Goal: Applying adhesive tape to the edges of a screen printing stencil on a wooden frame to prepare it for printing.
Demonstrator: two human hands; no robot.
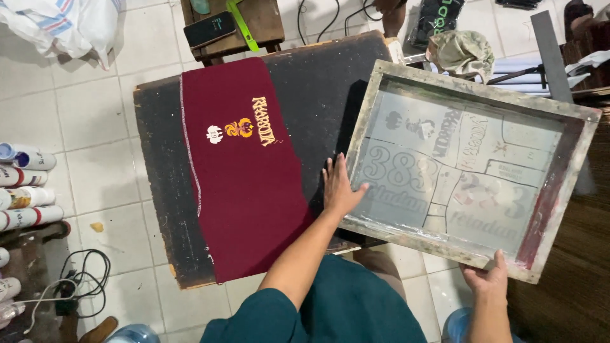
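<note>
At lower right, the wooden screen frame (471, 162) is gripped at its near rail by the right hand (488, 278), fingers closed on the edge. At centre, the left hand (339, 188) is laid flat, fingers spread, against the frame's left rail. A maroon cloth (244, 184) is spread on the black board (159, 159) left of centre. Farther, at upper left, a phone (210, 28) is seen on a stool (264, 22).

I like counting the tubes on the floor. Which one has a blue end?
The top tube in the row at the picture's left edge. Its end is blue; the tubes below show red bands instead.
</note>
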